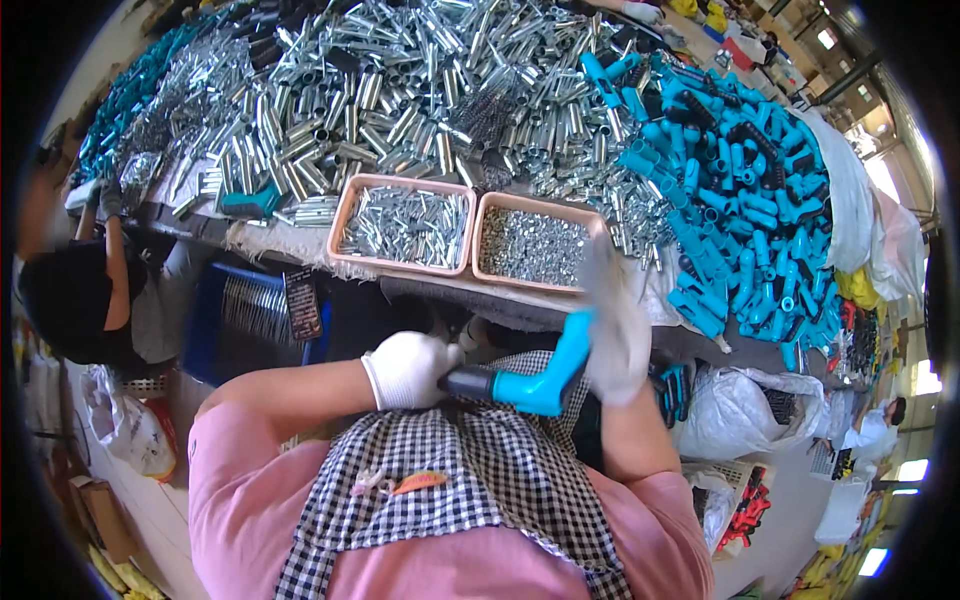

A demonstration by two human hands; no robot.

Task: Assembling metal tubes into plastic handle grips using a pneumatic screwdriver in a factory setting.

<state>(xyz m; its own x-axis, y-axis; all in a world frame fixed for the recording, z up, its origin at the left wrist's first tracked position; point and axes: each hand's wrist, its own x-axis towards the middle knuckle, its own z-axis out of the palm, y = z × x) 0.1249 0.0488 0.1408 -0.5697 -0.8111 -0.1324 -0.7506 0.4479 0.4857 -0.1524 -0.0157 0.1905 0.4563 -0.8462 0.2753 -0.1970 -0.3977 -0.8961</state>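
bent blue plastic handle with a black end (535,378) was held over the checked apron (480,470), just below the table edge | left hand (408,368) in a white glove was clamped on its black end | right hand (612,330), gloved and blurred, gripped its upper blue arm | two shallow pink trays of small silver metal parts (470,238) sat just beyond | heap of blue handles (740,220) lay to the right

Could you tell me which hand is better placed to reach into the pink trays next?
Probably the right hand: it is raised just below the right pink plastic tray, while the left hand grips the blue angled plastic handle.
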